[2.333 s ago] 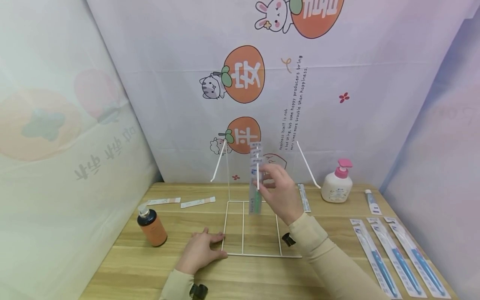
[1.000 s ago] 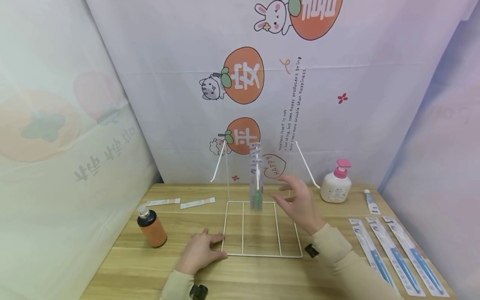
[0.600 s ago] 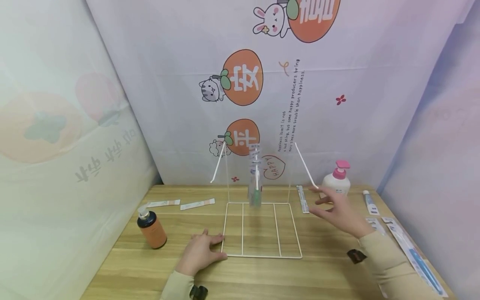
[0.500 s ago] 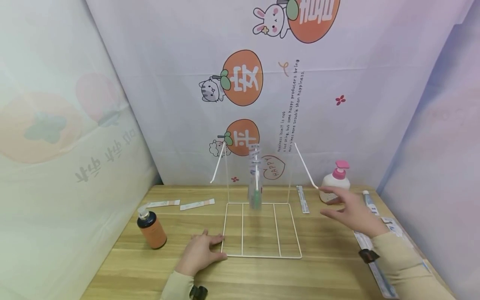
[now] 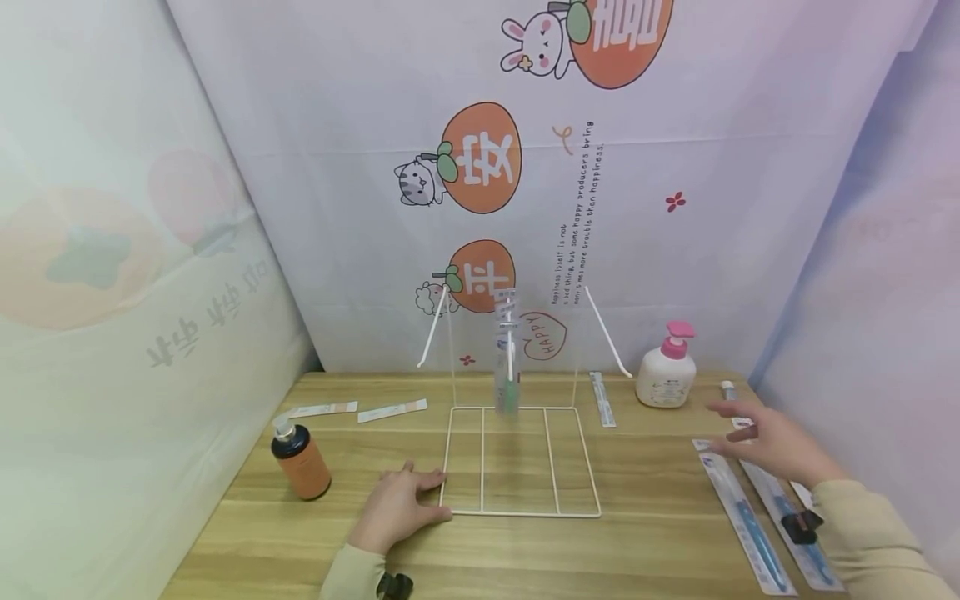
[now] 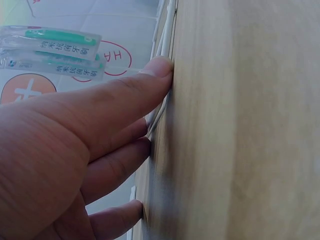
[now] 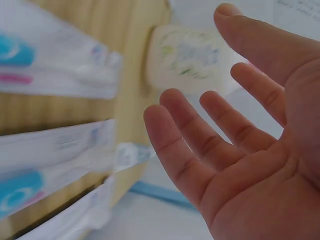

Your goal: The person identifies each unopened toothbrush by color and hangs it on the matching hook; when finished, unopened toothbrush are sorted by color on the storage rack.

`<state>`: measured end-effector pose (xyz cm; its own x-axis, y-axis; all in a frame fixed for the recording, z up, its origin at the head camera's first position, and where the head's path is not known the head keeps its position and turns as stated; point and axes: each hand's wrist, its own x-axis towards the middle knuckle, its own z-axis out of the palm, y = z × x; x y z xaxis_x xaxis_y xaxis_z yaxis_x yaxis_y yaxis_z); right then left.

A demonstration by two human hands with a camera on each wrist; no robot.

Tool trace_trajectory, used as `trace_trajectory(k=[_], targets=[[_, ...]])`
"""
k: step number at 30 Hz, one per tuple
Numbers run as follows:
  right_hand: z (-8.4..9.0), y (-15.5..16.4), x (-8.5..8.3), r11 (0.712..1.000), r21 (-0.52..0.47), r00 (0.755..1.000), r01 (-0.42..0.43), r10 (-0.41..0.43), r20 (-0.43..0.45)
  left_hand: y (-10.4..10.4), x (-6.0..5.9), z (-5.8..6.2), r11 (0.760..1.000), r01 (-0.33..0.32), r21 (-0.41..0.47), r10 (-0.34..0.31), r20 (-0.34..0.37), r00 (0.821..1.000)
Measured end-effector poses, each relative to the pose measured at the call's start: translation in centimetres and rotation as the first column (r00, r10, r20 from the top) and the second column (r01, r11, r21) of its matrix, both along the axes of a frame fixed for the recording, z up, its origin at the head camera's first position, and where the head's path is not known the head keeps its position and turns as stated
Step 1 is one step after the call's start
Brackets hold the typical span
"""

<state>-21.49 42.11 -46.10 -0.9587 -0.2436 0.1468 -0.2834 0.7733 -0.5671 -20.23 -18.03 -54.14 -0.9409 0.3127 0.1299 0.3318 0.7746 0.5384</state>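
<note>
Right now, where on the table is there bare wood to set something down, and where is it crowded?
Bare wood lies along the front edge of the table, and between the wire rack and the packaged toothbrushes. Another patch sits between the brown bottle and the left hand. The right side is crowded: toothbrush packs, pump bottle and the right hand above them.

Right hand (image 5: 776,440): off the hung toothbrush pack (image 5: 507,350) — now open over the packaged toothbrushes (image 5: 742,517) at the table's right edge.
</note>
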Motion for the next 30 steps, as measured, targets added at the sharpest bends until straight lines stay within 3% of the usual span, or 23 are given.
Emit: trace_trajectory(k=[7, 10, 15, 21, 30], targets=[[-3.6, 2.9, -1.1, 1.000, -0.029, 0.981, 0.011, -0.006, 0.192, -0.1, 0.2, -0.1, 1.000, 0.002, -0.013, -0.002, 0.003, 1.000], [-4.7, 3.8, -1.4, 0.999, -0.045, 0.973, 0.009, 0.002, 0.231, 0.0, 0.2, 0.0, 1.000, 0.004, -0.017, -0.004, 0.007, 1.000], [-5.5, 4.1, -1.7, 1.000, -0.022, 0.981, 0.001, 0.003, 0.192, 0.1, 0.0, 0.1, 1.000, 0.007, -0.016, -0.007, 0.005, 1.000], [-5.8, 3.5, -2.2, 0.998, 0.035, 0.983, 0.054, -0.060, 0.174, 0.0, 0.0, 0.1, 1.000, 0.007, -0.015, -0.007, 0.011, 1.000], [-6.1, 3.3, -2.7, 0.984, 0.160, 0.984, 0.075, -0.099, 0.149, -0.1, -0.1, 0.2, 1.000, 0.001, 0.002, -0.001, 0.031, 1.000]])
